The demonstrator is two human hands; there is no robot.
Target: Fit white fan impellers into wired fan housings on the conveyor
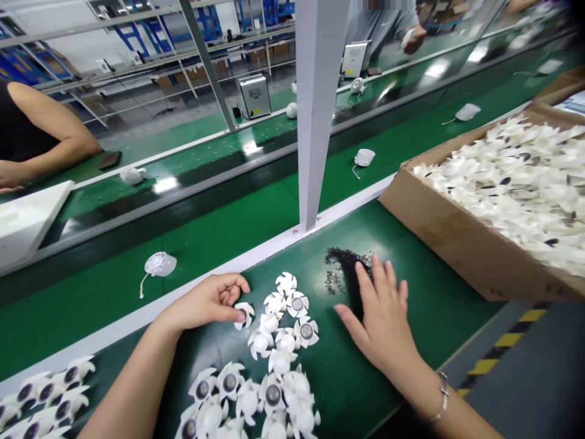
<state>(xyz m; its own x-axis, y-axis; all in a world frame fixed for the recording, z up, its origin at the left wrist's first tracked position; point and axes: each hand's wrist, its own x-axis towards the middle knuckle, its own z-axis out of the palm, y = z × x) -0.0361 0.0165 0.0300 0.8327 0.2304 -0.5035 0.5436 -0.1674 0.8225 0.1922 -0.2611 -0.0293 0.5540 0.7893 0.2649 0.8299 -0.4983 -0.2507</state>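
Note:
My left hand (214, 300) has its fingers curled, with the thumb on a small white fan wheel (247, 310) that shows a dark centre. Palm down and fingers spread, my right hand (382, 314) is at a heap of tiny black parts (347, 262); whether the fingertips press on the heap I cannot tell. Between the hands lie several loose white fan wheels (286, 340), some with a round metallic hub facing up. A larger cluster of the same fan wheels (249, 399) sits nearer to me.
More fan wheels (55, 390) stand in rows at lower left. A cardboard box (439, 244) full of white fan wheels is on the right. Beyond a white rail and post (320, 116), a green belt carries white housings (159, 264) with wires. Other people sit across the line.

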